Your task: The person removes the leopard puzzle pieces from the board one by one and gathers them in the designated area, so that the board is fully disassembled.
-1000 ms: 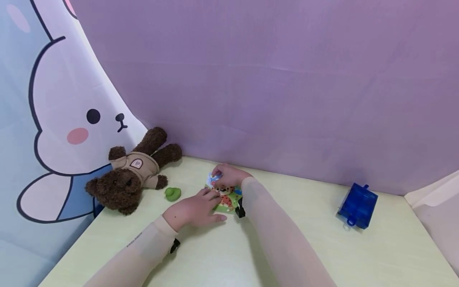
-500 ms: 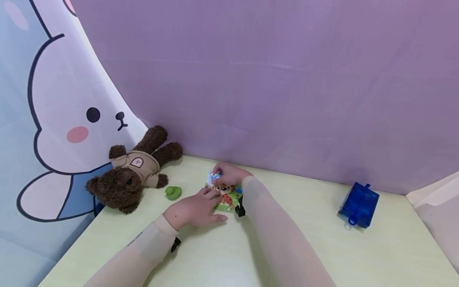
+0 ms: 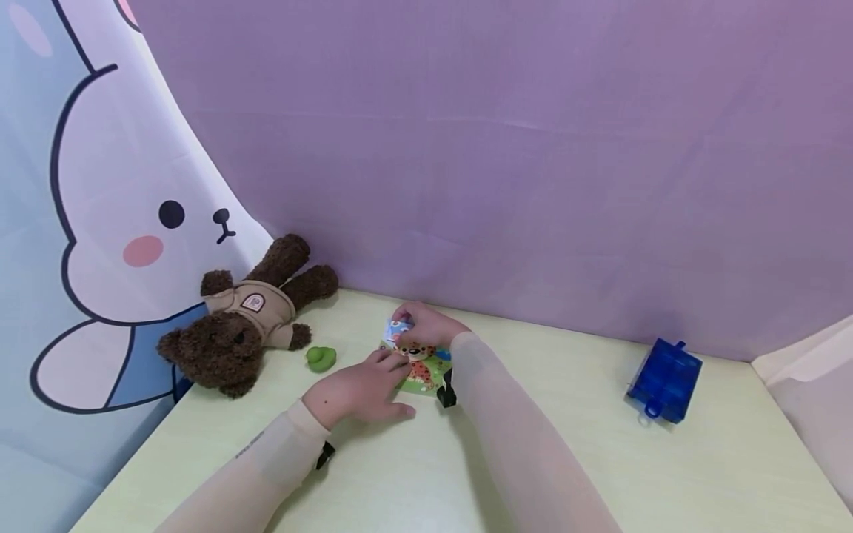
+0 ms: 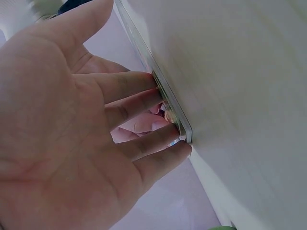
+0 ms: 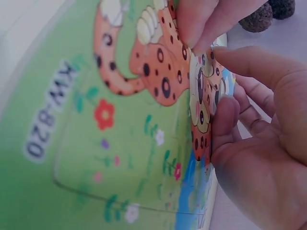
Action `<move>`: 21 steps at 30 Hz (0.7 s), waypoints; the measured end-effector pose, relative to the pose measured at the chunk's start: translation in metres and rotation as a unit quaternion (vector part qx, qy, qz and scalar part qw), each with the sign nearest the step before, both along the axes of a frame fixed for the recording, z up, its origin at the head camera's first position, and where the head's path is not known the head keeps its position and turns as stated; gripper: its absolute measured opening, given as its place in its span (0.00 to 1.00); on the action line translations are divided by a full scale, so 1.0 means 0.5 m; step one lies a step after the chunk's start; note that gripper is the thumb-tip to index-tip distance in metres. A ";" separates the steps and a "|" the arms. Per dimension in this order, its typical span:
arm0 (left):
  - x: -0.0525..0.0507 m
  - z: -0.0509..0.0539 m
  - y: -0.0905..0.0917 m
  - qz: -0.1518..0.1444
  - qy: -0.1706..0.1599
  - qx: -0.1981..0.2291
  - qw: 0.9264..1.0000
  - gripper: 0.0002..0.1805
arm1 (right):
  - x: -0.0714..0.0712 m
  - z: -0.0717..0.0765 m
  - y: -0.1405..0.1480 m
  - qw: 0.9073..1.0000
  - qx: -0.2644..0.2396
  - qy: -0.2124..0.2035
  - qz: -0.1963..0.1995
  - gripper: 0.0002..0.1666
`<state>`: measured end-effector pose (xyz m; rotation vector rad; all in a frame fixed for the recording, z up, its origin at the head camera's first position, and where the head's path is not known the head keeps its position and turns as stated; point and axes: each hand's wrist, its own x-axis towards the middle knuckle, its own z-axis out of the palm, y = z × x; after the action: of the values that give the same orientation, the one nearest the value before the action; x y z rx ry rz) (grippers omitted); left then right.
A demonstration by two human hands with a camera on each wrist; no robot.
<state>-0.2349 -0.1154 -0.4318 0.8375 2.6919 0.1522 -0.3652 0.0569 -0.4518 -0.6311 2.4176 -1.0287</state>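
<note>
A flat puzzle board (image 3: pixel 421 383) with a spotted leopard on a green ground lies on the table in the head view. My left hand (image 3: pixel 363 389) rests with straight fingers on its near left edge; the left wrist view shows the fingertips (image 4: pixel 168 158) touching the board's rim. Over the board's far side is my right hand (image 3: pixel 426 326), its thumb and forefinger pinching a puzzle piece (image 5: pixel 217 69) at the leopard's head. Those fingers partly hide the piece. In the right wrist view the board's printed face (image 5: pixel 129 158) shows flowers and "KW-820".
A small green toy duck (image 3: pixel 321 359) sits left of the board. Behind it a brown teddy bear (image 3: pixel 233 326) lies on its back. A blue translucent box (image 3: pixel 666 381) is at the right of the table (image 3: pixel 546 392). A purple cloth hangs along the back edge.
Both hands stay nearly in place at the board. The right fingers shift only slightly at its far left corner, and the left thumb draws in a little.
</note>
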 end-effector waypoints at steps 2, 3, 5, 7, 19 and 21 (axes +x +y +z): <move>-0.001 -0.002 0.000 -0.002 0.003 -0.003 1.000 0.48 | 0.003 -0.001 0.001 1.000 -0.005 0.003 -0.004 0.22; -0.002 -0.003 0.000 -0.004 0.004 -0.005 1.000 0.48 | 0.004 -0.001 0.001 1.000 -0.007 0.006 -0.005 0.22; -0.003 -0.005 -0.001 -0.006 0.007 -0.008 1.000 0.48 | 0.008 -0.002 0.002 1.000 -0.011 0.014 -0.007 0.21; -0.004 -0.007 -0.001 -0.009 0.010 -0.010 1.000 0.48 | 0.012 -0.004 0.003 1.000 -0.018 0.017 -0.010 0.21; -0.004 -0.005 -0.001 -0.017 0.011 -0.013 1.000 0.47 | 0.022 -0.019 0.004 0.997 -0.078 0.008 -0.025 0.18; -0.004 -0.004 -0.001 -0.017 0.010 -0.011 1.000 0.47 | 0.022 -0.021 0.002 0.996 -0.081 0.020 -0.025 0.19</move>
<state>-0.2368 -0.1162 -0.4337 0.8834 2.6910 0.1060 -0.3543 0.0580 -0.4625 -0.6538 2.4115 -1.2538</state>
